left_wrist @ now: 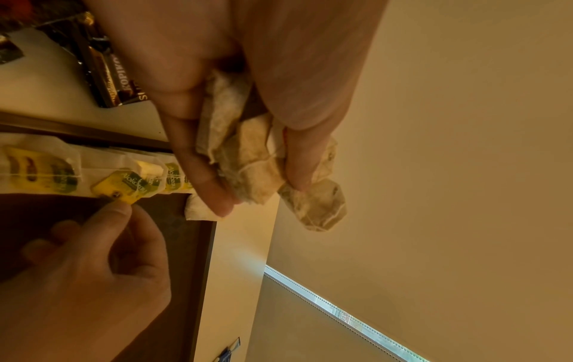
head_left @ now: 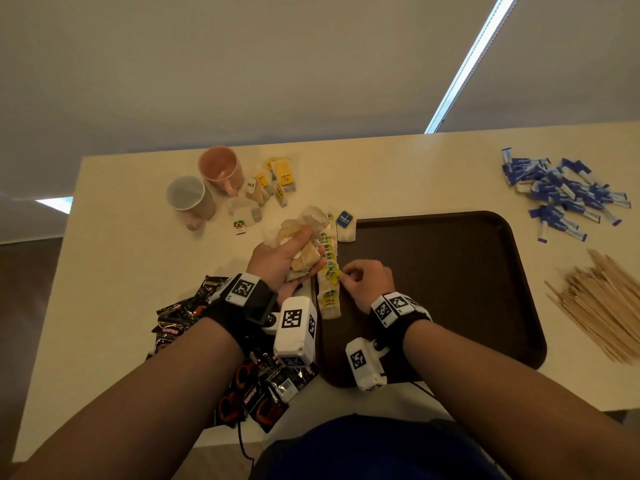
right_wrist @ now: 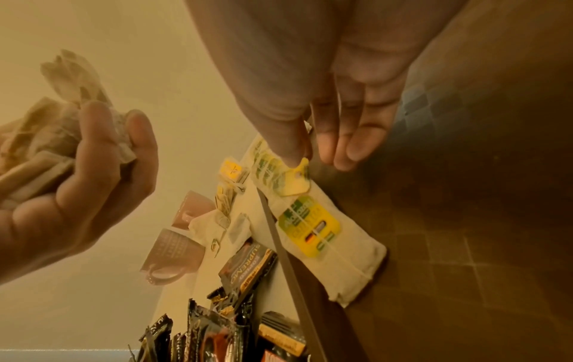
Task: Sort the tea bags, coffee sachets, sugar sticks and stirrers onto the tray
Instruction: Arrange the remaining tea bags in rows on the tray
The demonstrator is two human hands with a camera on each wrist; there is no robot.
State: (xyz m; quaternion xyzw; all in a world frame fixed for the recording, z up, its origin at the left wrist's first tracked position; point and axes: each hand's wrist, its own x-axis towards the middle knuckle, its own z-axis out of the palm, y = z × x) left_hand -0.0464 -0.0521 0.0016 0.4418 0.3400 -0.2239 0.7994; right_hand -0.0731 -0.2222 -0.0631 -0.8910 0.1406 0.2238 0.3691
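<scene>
Gripping a crumpled bunch of tea bags [head_left: 304,244], your left hand [head_left: 277,261] sits palm up just off the tray's left rim, fingers and thumb curled round the bundle; in the left wrist view the fingers [left_wrist: 204,171] clamp the papery bags [left_wrist: 248,166] from both sides. Your right hand [head_left: 367,282] is low over the tray [head_left: 450,271], thumb and forefinger pinching the yellow tag [head_left: 333,274] of one bag while the other fingers curl loosely. In the right wrist view that tag [right_wrist: 296,181] is lifted off the row under your thumb.

A row of yellow-and-green tagged tea bags [head_left: 329,268] lies overlapped along the tray's left edge, and a single bag with a blue tag [head_left: 345,226] lies at the far end of that row, on the tray's far left corner. The rest of the tray is bare dark surface.

More loose tea bags [head_left: 270,188] lie on the desk [head_left: 138,237] beyond your left hand, near a pink mug [head_left: 221,169] and a white mug [head_left: 188,199], both lying on their sides. Black coffee sachets [head_left: 263,386] are heaped under your left forearm, just left of the tray. Blue sugar sticks [head_left: 561,192] are scattered at the far right of the desk, and wooden stirrers [head_left: 602,306] lie piled to the right of the tray, nearer to you.
</scene>
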